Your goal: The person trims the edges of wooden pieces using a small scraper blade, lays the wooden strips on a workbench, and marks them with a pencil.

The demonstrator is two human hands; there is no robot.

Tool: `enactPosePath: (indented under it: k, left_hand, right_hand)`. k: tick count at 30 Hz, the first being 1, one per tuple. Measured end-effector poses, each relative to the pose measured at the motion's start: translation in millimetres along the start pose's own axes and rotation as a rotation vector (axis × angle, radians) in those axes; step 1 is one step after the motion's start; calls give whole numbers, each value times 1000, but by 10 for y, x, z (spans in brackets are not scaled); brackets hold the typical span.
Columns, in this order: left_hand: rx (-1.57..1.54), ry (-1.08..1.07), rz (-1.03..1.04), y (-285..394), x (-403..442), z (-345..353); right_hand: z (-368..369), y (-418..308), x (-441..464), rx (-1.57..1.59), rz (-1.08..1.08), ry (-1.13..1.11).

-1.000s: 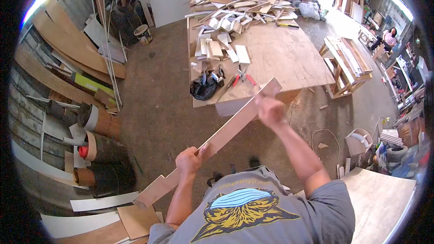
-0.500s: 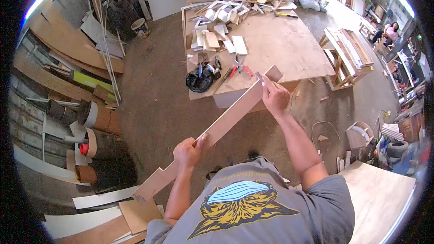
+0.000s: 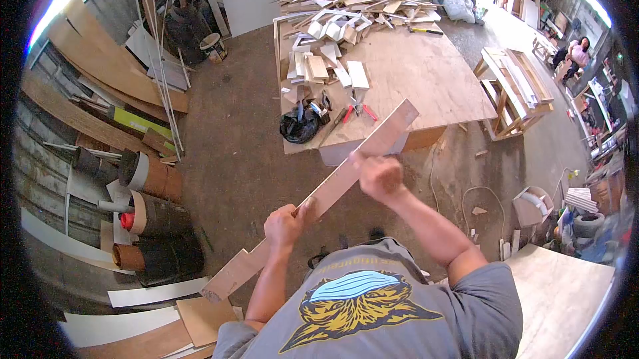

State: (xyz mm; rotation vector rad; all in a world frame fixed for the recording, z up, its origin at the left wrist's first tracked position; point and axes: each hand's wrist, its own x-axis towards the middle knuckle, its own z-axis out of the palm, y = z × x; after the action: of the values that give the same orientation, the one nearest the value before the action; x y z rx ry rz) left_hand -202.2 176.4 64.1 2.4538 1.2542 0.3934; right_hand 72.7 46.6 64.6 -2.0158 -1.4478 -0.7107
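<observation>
My left hand (image 3: 282,227) grips the board (image 3: 333,189); my right hand (image 3: 381,177), its hold too blurred to tell, risks splinters if skimming the wood.

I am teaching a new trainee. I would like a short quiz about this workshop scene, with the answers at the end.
1. True or false: the notched board lies flat on the table.
2. What does the left hand hold? A) a bucket B) the notched board C) a hammer
3. Fill the gap: near the black bag on the table lies a tool with ____ handles.

Key: 1 false; 2 B; 3 red.
</observation>
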Motion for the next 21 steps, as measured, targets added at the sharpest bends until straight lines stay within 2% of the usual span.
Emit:
enactPosePath:
  k: [3, 6, 9, 12, 13, 17, 20, 21]
  left_hand:
    - [7, -49, -44, 61, -8, -35]
    - [15, -116, -72, 71, 47, 7]
    - [30, -156, -94, 34, 54, 12]
    - [22, -165, -99, 51, 40, 49]
    - [17, -165, -93, 68, 44, 61]
    - [-17, -223, -154, 167, 54, -28]
    - [-15, -206, -122, 128, 13, 21]
    - [-5, -199, -106, 134, 6, 32]
  right_hand:
    - [21, 243, 111, -85, 133, 88]
    - [51, 25, -102, 31, -28, -74]
    - [-69, 57, -59, 13, -31, -46]
    - [-10, 227, -10, -41, 166, 45]
    - [42, 174, -109, -43, 128, -84]
    - [0, 42, -163, 54, -50, -61]
    - [92, 351, -125, -55, 181, 6]
    - [102, 299, -167, -54, 190, -59]
